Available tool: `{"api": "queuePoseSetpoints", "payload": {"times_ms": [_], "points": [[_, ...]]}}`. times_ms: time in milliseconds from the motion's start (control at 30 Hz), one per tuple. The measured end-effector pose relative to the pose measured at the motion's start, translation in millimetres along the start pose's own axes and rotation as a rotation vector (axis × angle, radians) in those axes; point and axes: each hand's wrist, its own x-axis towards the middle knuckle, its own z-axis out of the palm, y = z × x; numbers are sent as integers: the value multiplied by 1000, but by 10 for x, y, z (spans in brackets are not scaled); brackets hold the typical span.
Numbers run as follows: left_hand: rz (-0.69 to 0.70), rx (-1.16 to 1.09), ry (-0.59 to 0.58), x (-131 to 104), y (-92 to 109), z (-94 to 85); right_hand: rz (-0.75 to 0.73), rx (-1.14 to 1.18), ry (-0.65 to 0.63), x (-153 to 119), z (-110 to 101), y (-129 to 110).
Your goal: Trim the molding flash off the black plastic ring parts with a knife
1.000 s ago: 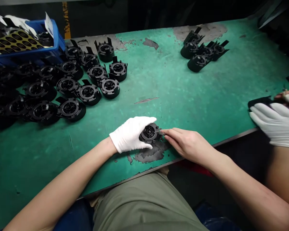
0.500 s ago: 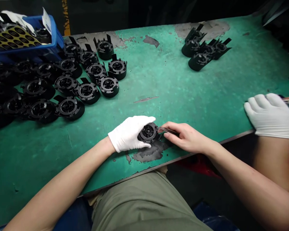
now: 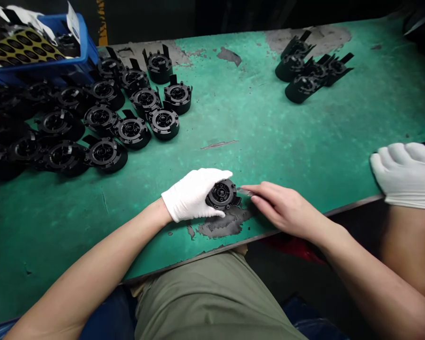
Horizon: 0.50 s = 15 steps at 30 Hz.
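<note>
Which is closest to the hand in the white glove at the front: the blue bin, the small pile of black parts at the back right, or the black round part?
1. Black round part: held in the gloved left hand.
2. Small pile of black parts: far right.
3. Blue bin: far left corner.

Occlusions and cut-offs, head view
Thin tool [image 3: 246, 191] in right hand [image 3: 283, 208] too small to identify; blue bin [image 3: 78, 45] at tabletop's far-left corner cropped.
</note>
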Motion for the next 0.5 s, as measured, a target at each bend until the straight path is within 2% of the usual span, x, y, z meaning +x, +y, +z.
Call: {"api": "queuePoseSetpoints", "payload": {"times_ms": [100,267,500], "points": [[-4,24,22,-10,-9,9,-121,-192,-33,-29,43,-23],[14,33,34,-14,-3,0,-213,-414,-44,42,32,-48],[-1,36,21,-19,-12,5,-302,-526,-83,100,-64,-57]]}}
